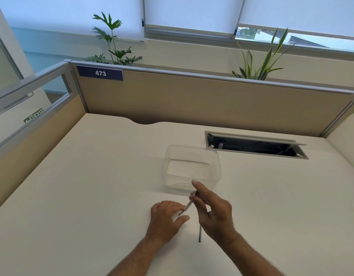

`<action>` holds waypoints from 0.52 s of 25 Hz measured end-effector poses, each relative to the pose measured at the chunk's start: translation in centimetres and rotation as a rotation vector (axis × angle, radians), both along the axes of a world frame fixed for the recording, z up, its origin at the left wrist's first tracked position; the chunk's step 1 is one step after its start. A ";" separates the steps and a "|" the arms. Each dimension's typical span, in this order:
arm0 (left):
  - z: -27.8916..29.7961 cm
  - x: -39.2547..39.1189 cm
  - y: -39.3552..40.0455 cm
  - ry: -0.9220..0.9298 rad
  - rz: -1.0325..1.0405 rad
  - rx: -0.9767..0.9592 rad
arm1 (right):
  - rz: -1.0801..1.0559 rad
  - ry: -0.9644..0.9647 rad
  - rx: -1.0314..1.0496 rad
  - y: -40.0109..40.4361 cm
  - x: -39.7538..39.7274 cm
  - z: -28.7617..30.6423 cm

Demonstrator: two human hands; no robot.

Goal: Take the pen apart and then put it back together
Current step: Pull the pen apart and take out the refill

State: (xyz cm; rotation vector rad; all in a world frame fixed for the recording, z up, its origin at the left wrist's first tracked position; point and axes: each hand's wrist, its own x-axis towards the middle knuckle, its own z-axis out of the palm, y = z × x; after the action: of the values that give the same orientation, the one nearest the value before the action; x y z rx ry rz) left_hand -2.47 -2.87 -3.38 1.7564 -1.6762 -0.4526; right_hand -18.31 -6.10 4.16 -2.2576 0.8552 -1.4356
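Head view: my right hand (214, 212) pinches the pen (189, 205) near its upper end, slanted above the bench (92, 186), while my left hand (166, 216) curls loosely at its lower tip, gripping nothing I can confirm. I judge the pen light, stiff and slick, best pinched at each end. A loose dark part (200, 234) lies beside my right wrist, near a clear tub (192, 168) on the bare cubicle bench.

An office cubicle is indicated by partition panels (192, 100), a numbered sign (100, 73), and a desk (92, 186) cable hatch (255, 145).
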 end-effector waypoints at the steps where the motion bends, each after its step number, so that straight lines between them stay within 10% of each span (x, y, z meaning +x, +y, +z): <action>1: 0.1 -0.3 -0.1 0.018 0.013 -0.007 | 0.000 0.004 0.004 0.0 0.0 0.2; 13: 1.6 -0.1 0.3 0.431 0.120 0.079 | -0.133 -0.120 0.174 -1.5 -1.4 2.7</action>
State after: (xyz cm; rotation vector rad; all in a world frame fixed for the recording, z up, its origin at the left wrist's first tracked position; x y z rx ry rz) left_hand -2.55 -2.53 -1.82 1.6575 -1.2585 -0.7885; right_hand -19.74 -7.64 6.81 -1.9996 1.0640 -1.4750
